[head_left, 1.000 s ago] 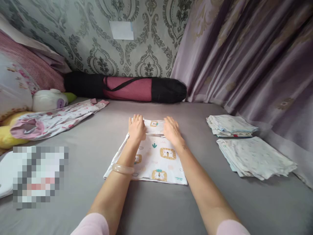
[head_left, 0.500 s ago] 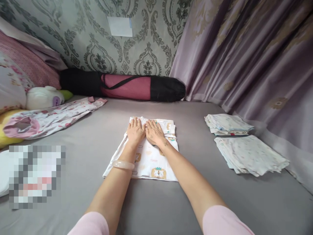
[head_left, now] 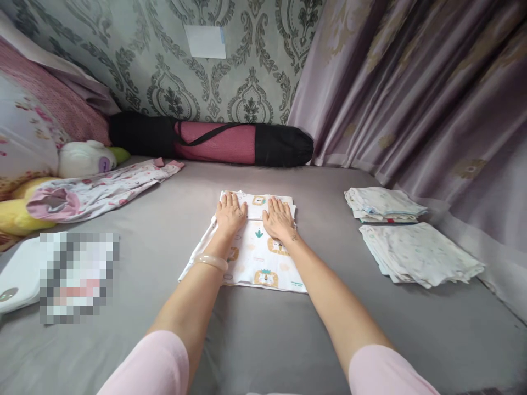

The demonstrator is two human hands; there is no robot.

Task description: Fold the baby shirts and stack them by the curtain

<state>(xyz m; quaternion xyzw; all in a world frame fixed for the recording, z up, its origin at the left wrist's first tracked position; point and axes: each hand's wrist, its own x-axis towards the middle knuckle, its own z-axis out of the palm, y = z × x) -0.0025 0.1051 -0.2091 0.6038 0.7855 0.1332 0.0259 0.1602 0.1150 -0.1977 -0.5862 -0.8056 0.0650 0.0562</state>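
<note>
A white garment printed with lions lies on the grey bed sheet in front of me, its far end folded over into a band. My left hand rests flat on the left side of that band, fingers stretched out. On the right side, my right hand presses flat with its fingers spread. Bare printed cloth shows between the two hands. Neither hand grips anything.
Two piles of folded cloth, a far one and a near one, lie to the right. Leftward are printed pants, a plush toy and a white device. A black and pink rolled bag lines the wall.
My right hand has slid rightward across the folded band, away from my left hand, which stays on the left side. The view has shifted slightly.
</note>
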